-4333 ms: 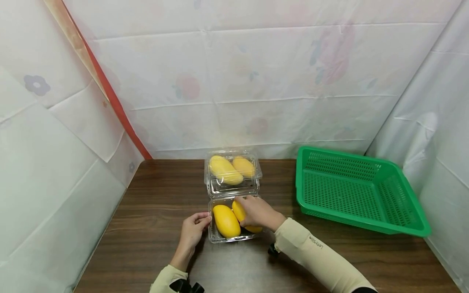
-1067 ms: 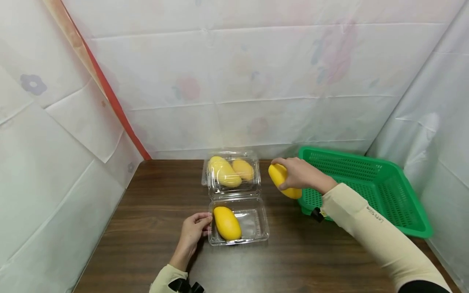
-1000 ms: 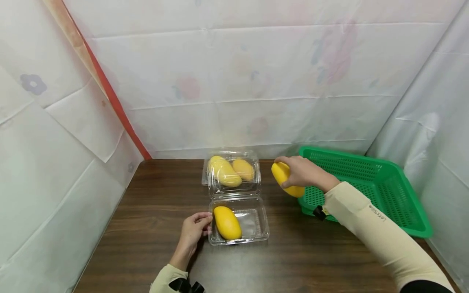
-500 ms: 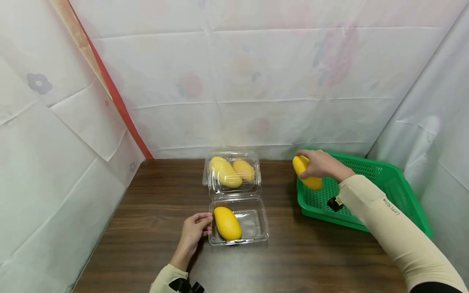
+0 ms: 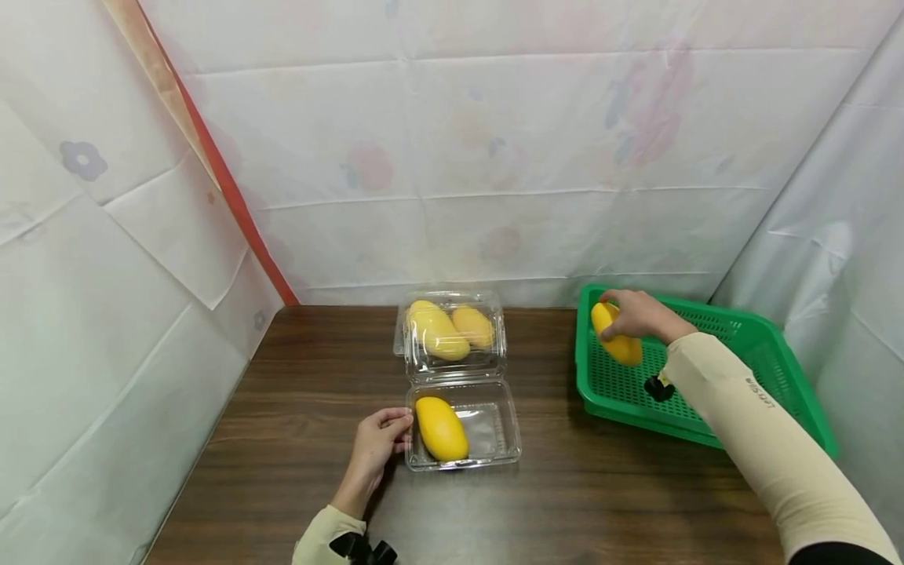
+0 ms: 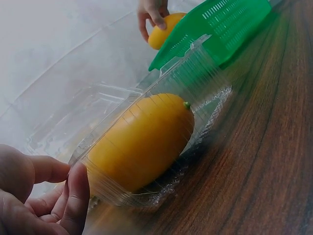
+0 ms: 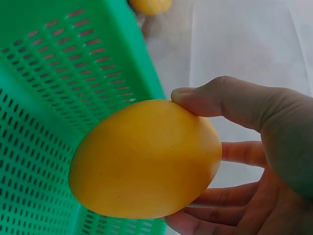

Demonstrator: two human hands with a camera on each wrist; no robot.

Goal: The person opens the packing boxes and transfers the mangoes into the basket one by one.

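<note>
My right hand [image 5: 644,314] grips a yellow mango [image 5: 621,350] above the left end of the green basket [image 5: 643,424]. In the right wrist view, thumb and fingers span one end of the mango [image 7: 142,159], its other end reaching over the basket's inside. My left hand [image 5: 374,446] pinches the left rim of an open clear plastic clamshell box [image 5: 494,428] between thumb and finger, as the left wrist view confirms. One mango [image 5: 442,428] lies in the box's left half. The box's hinged lid [image 5: 455,370] is raised at the back.
Behind the lid, seen through clear plastic, are two more mangoes [image 5: 436,329] in what looks like another clear box. The dark wooden table [image 5: 282,439] backs onto white cloth walls [image 5: 494,141]. The basket stands at the back right.
My right hand has lifted a mango from the clamshell box and carried it rightward over the green basket. My left hand has stayed at the box's rim.
</note>
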